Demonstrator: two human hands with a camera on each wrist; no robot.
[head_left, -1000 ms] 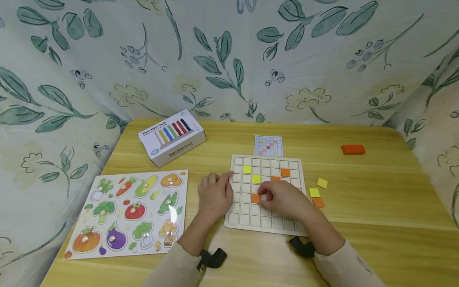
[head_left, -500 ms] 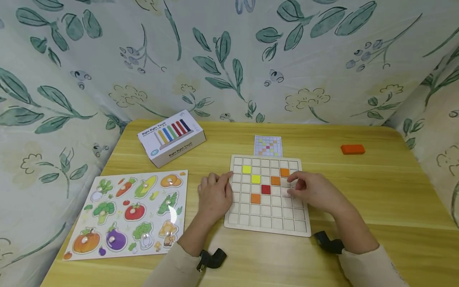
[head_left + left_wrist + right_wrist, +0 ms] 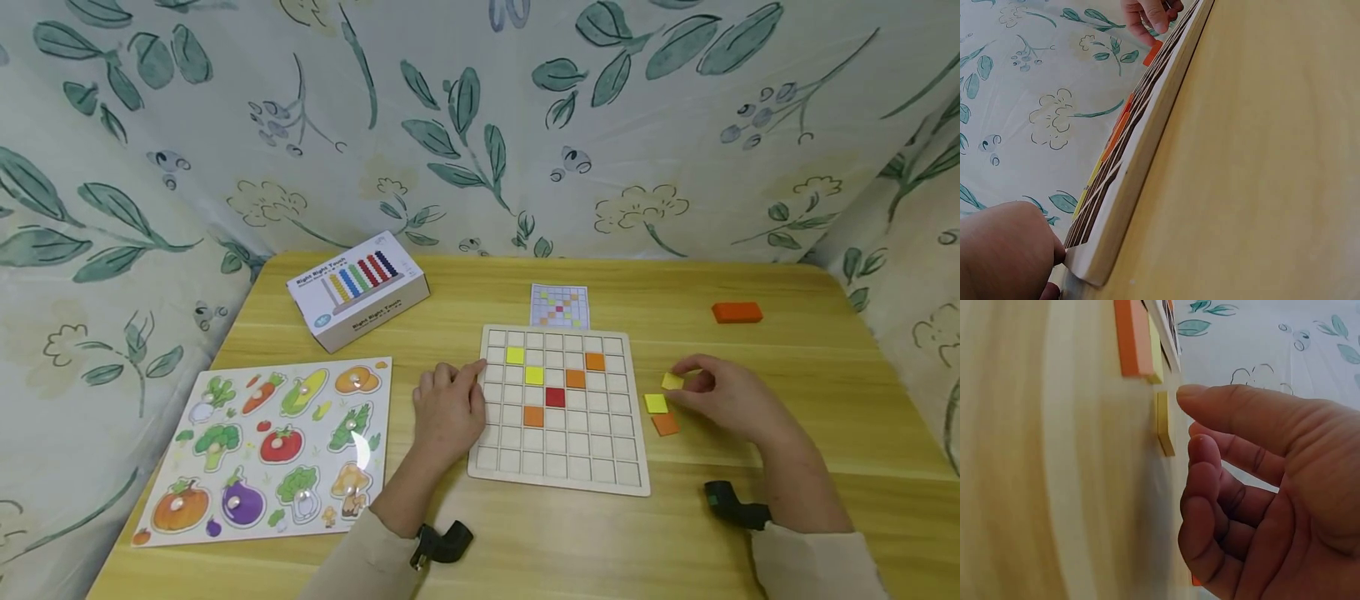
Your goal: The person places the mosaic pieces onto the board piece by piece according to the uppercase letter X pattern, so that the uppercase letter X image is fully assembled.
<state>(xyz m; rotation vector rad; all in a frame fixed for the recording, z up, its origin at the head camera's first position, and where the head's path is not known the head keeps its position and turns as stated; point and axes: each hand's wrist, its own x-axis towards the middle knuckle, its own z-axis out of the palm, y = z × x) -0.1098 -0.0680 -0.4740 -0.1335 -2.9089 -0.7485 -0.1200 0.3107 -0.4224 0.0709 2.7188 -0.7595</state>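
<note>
- The left hand [image 3: 447,410] lies flat on the table [image 3: 750,483] with its fingers loose and straight. The fingertips touch the left edge of the board [image 3: 558,479]. I think it sits there so the board does not slide.
- In the left wrist view that hand [image 3: 1004,253] is right against the board's corner [image 3: 1094,262]. It holds nothing.
- The right hand [image 3: 723,396] is out past the right side of the board, on the table. Its thumb and fingers are curled in toward a yellow tile [image 3: 672,381].
- In the right wrist view the fingers [image 3: 1210,456] are bent next to that tile [image 3: 1163,422], very near it. I cannot tell if they have closed on it yet. It looks like a gap is there.
- The tile lies flat on the table, just beside two other loose ones, a second yellow tile [image 3: 656,403] and an orange tile [image 3: 664,424]. They lie close to the board, likely so they are easy to reach.
- On the board some squares are filled: two yellow, three orange, and a red tile [image 3: 555,397] in the middle. The other squares have nothing in them.
- A small card [image 3: 559,305] with a colored grid lies just behind the board. It may be there to look at and copy.
- A veggie puzzle [image 3: 270,442] and a box [image 3: 358,287] are off to the left, well apart from the hands. An orange block [image 3: 737,312] is far back on the right.
</note>
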